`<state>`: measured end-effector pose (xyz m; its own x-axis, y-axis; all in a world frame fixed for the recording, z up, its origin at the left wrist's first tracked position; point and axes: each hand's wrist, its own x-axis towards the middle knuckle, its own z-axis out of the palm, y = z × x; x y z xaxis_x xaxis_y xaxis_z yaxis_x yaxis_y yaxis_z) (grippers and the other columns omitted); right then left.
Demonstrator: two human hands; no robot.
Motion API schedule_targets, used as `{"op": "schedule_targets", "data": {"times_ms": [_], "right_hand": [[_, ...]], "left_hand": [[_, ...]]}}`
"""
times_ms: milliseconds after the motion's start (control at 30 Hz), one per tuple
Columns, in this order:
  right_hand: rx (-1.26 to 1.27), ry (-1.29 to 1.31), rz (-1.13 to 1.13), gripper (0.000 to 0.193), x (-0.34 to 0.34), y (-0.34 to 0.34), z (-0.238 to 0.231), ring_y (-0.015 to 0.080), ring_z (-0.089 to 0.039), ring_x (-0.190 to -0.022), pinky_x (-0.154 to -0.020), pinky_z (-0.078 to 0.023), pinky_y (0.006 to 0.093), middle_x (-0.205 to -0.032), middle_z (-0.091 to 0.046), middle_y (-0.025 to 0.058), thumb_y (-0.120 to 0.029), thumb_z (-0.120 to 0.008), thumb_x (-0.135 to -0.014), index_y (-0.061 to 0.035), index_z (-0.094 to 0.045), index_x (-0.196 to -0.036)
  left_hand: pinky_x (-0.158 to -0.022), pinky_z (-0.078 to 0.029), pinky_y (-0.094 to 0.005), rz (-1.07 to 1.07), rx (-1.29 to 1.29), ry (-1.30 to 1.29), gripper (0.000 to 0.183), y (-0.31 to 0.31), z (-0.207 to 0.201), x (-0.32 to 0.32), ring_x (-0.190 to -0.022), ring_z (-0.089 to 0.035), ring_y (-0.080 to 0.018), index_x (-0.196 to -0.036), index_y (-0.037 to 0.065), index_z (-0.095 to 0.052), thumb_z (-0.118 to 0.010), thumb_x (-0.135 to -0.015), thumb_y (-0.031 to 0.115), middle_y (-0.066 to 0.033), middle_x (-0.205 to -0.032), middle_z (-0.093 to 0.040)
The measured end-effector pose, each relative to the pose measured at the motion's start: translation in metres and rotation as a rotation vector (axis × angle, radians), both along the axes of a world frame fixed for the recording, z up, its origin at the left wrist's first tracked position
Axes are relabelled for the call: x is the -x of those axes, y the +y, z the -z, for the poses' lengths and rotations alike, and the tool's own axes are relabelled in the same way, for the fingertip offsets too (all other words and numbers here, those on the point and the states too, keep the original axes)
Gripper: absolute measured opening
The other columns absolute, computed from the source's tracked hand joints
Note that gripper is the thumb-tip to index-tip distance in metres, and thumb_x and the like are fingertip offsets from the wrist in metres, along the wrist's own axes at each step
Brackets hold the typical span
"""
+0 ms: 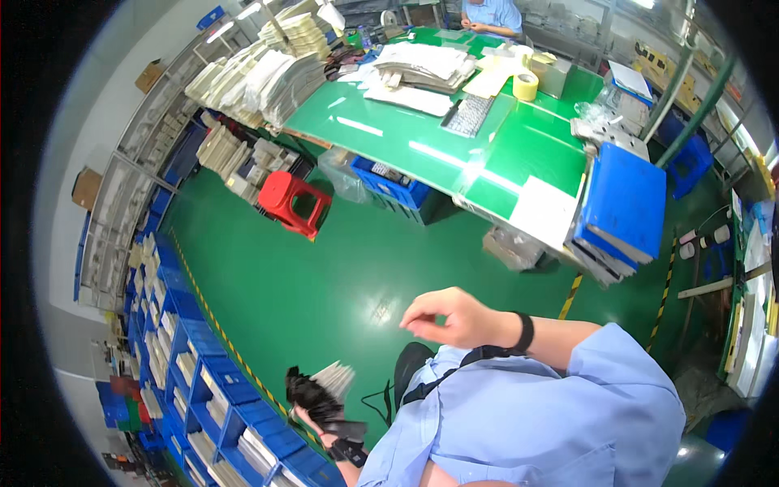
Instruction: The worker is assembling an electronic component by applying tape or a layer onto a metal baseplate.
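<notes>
Low on the left, my left hand (311, 425) grips a bundle of black and whitish flat pieces (315, 394). Motion smears the bundle, so its exact kind does not show. Pale strips fan out on its right side, and dark ones lie nearest the fingers. Blue shelf bins filled with pale packets (213, 406) stand close beside this hand. My right hand (454, 316), with a black band at the wrist, is raised in front of my blue shirt. Its fingers curl in toward the thumb, with nothing seen in them.
Ahead stands a green-topped table (349, 130) with paper stacks (426, 65), a keyboard (468, 115), yellow tape (525, 85) and blue binders (621, 199). A red stool (294, 201) and blue crate (398, 183) sit by it. Another person (492, 15) is at the far side.
</notes>
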<state>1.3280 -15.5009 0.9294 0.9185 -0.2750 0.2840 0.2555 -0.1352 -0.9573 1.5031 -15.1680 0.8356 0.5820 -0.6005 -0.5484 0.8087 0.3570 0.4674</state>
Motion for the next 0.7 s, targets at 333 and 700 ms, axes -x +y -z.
{"op": "schedule_targets", "data": {"times_ms": [333, 700], "right_hand": [[0.065, 0.052, -0.204, 0.023, -0.252, -0.121, 0.012, 0.014, -0.06, -0.078, -0.069, -0.049, 0.0277, -0.09, -0.064, 0.0053, -0.02, -0.062, -0.091, -0.0029, -0.063, -0.107], [0.424, 0.02, 0.396, 0.094, -0.404, -0.301, 0.014, 0.0344, -0.037, -0.128, -0.106, -0.034, 0.0426, -0.135, -0.041, 0.0172, -0.034, -0.081, -0.068, -0.0059, -0.032, -0.143]], "left_hand": [[-0.098, -0.044, -0.0423, 0.295, 0.364, -0.073, 0.049, -0.139, 0.012, -0.291, -0.107, -0.057, -0.0325, -0.128, 0.002, -0.048, -0.038, -0.096, 0.039, -0.0171, -0.124, -0.056], [-0.099, -0.041, -0.0486, 0.344, 0.125, -0.258, 0.062, -0.505, -0.046, -0.471, -0.109, -0.056, -0.0312, -0.118, 0.004, -0.058, -0.035, -0.092, 0.056, -0.0136, -0.12, -0.06]]}}
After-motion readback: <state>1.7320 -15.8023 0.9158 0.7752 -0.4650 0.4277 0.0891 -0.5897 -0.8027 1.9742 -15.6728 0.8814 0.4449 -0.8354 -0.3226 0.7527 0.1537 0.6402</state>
